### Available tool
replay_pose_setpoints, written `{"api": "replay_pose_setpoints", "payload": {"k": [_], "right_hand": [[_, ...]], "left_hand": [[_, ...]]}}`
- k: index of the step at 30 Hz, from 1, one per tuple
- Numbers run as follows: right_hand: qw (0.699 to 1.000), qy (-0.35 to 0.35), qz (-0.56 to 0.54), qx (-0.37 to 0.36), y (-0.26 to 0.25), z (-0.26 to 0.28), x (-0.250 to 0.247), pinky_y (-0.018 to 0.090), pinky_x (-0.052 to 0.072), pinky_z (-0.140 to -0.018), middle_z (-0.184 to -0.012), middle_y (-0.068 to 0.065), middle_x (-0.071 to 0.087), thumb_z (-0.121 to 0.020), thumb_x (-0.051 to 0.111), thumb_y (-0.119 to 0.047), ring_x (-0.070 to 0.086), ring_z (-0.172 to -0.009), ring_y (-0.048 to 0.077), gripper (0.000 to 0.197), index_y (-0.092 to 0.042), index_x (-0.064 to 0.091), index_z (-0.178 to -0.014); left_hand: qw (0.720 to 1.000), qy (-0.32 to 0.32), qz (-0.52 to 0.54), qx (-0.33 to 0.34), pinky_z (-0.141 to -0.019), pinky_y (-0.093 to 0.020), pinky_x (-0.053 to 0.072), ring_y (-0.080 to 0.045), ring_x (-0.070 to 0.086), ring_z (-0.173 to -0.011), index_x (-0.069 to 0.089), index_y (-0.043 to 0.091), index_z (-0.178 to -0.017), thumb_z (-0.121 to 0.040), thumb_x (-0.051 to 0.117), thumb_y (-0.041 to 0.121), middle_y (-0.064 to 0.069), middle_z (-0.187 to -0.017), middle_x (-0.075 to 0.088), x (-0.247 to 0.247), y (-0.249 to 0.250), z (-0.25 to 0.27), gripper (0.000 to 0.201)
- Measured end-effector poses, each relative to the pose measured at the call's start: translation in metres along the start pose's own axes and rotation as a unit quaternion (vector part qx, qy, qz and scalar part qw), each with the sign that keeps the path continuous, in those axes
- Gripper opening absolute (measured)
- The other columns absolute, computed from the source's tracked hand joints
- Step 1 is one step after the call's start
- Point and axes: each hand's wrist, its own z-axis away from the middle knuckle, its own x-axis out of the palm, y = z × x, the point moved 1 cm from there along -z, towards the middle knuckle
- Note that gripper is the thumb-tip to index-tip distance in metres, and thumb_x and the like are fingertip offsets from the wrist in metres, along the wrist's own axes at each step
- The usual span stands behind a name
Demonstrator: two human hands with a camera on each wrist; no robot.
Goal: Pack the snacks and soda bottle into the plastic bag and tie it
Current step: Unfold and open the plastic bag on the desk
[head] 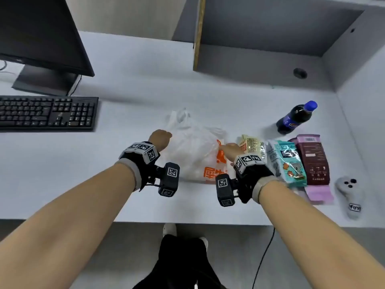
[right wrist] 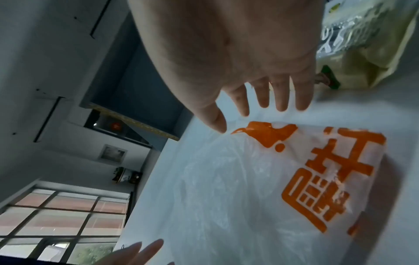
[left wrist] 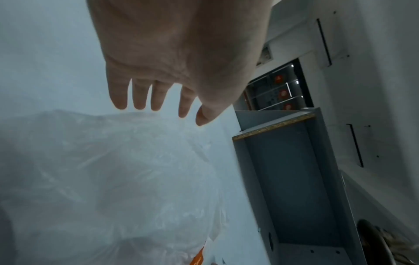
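Centrally, near the tabletop's (head: 62,174) front edge, a crumpled translucent white plastic bag with orange print (head: 193,155) is flanked by both hands — the left hand (head: 160,138) and right hand (head: 230,150) are held over it with fingers spread, nothing gripped. Rightward, three flat snack packets (head: 291,161) lie side by side; a dark blue-capped soda bottle (head: 295,117) stands behind them.

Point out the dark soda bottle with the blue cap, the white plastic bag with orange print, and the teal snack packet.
dark soda bottle (head: 294,119), head view, body.
white plastic bag (head: 193,151), head view, crumpled middle.
teal snack packet (head: 289,163), head view, front.
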Motion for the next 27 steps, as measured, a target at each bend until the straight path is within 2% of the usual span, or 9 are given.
{"api": "replay_pose_setpoints", "payload": {"k": [5, 7, 10, 13, 14, 19, 23, 25, 27], "right_hand": [[0.997, 0.017, -0.072, 0.029, -0.002, -0.006, 0.006, 0.037, 0.032, -0.108, -0.154, 0.016, 0.027, -0.084, 0.066, -0.023, 0.031, -0.140, 0.033, 0.088, -0.006, 0.010, -0.150], [0.995, 0.026, -0.093, 0.013, -0.010, -0.003, 0.007, 0.036, 0.035, -0.106, -0.152, 0.015, 0.032, -0.081, 0.069, -0.018, 0.036, -0.137, 0.032, 0.086, -0.007, 0.017, -0.149], [0.994, 0.031, -0.093, -0.040, -0.021, 0.005, 0.002, 0.033, 0.047, -0.093, -0.124, 0.015, 0.059, -0.084, 0.063, -0.009, 0.058, -0.114, 0.031, 0.050, -0.001, 0.048, -0.132], [0.978, 0.080, -0.150, -0.119, -0.041, 0.020, -0.015, 0.030, 0.050, -0.067, -0.080, 0.006, 0.062, -0.084, 0.060, -0.005, 0.060, -0.069, 0.022, 0.006, -0.010, 0.064, -0.085], [0.966, 0.095, -0.189, -0.145, -0.048, 0.023, -0.023, 0.029, 0.048, -0.065, -0.074, 0.003, 0.060, -0.083, 0.061, -0.002, 0.056, -0.064, 0.018, 0.015, -0.015, 0.061, -0.075], [0.921, 0.066, -0.287, -0.253, -0.063, 0.038, -0.060, 0.036, 0.047, -0.082, -0.078, -0.002, 0.062, -0.085, 0.058, 0.007, 0.055, -0.075, 0.017, 0.025, -0.018, 0.064, -0.082], [0.968, 0.015, -0.142, -0.205, -0.034, 0.020, -0.054, 0.010, 0.048, -0.073, -0.082, -0.003, 0.065, -0.088, 0.053, 0.007, 0.059, -0.085, 0.016, 0.026, 0.003, 0.065, -0.111], [0.987, -0.068, 0.018, -0.144, -0.012, 0.009, -0.045, 0.020, 0.048, -0.086, -0.104, 0.003, 0.067, -0.091, 0.051, -0.004, 0.058, -0.106, 0.021, 0.031, -0.006, 0.063, -0.120], [0.970, -0.155, 0.157, -0.102, -0.001, 0.007, -0.040, 0.025, 0.043, -0.086, -0.118, -0.003, 0.062, -0.091, 0.048, -0.008, 0.055, -0.109, 0.018, 0.034, -0.014, 0.066, -0.119]], "left_hand": [[0.997, 0.019, 0.073, -0.021, -0.091, -0.041, 0.047, -0.033, 0.053, -0.116, 0.026, 0.007, -0.144, -0.080, 0.066, 0.011, -0.022, -0.137, 0.048, -0.002, -0.014, -0.022, 0.076], [0.998, -0.020, 0.059, -0.026, -0.072, -0.034, 0.048, -0.027, 0.053, -0.094, 0.044, 0.004, -0.131, -0.073, 0.071, 0.006, -0.022, -0.117, 0.055, -0.005, -0.009, -0.023, 0.064], [0.998, -0.054, 0.006, 0.028, -0.075, -0.036, 0.047, -0.023, 0.051, -0.083, 0.064, 0.008, -0.084, -0.069, 0.066, 0.006, -0.016, -0.092, 0.055, -0.015, 0.003, -0.020, 0.015], [0.991, -0.033, 0.051, 0.122, -0.084, -0.037, 0.049, -0.023, 0.057, -0.086, 0.068, 0.017, -0.081, -0.080, 0.054, 0.005, -0.011, -0.089, 0.063, -0.034, 0.029, -0.013, 0.018], [0.984, -0.033, 0.082, 0.155, -0.082, -0.037, 0.048, -0.023, 0.057, -0.085, 0.067, 0.017, -0.080, -0.078, 0.054, 0.006, -0.011, -0.090, 0.063, -0.041, 0.041, -0.007, 0.017], [0.942, -0.110, 0.189, 0.253, -0.076, -0.023, 0.045, -0.018, 0.055, -0.079, 0.061, 0.007, -0.083, -0.081, 0.054, 0.000, -0.011, -0.086, 0.058, -0.073, 0.074, 0.012, 0.011], [0.968, -0.063, -0.042, 0.237, -0.061, -0.017, 0.037, -0.007, 0.055, -0.067, 0.067, 0.002, -0.089, -0.078, 0.063, 0.002, 0.000, -0.066, 0.063, -0.064, 0.046, 0.005, 0.012], [0.956, -0.066, -0.175, 0.225, -0.073, -0.019, 0.038, -0.016, 0.061, -0.091, 0.066, -0.002, -0.107, -0.082, 0.061, 0.000, -0.009, -0.093, 0.068, -0.051, 0.021, -0.001, 0.026], [0.938, -0.084, -0.256, 0.220, -0.083, -0.019, 0.034, -0.028, 0.057, -0.111, 0.062, -0.005, -0.113, -0.082, 0.060, 0.001, -0.019, -0.117, 0.063, -0.040, 0.001, -0.004, 0.031]]}}
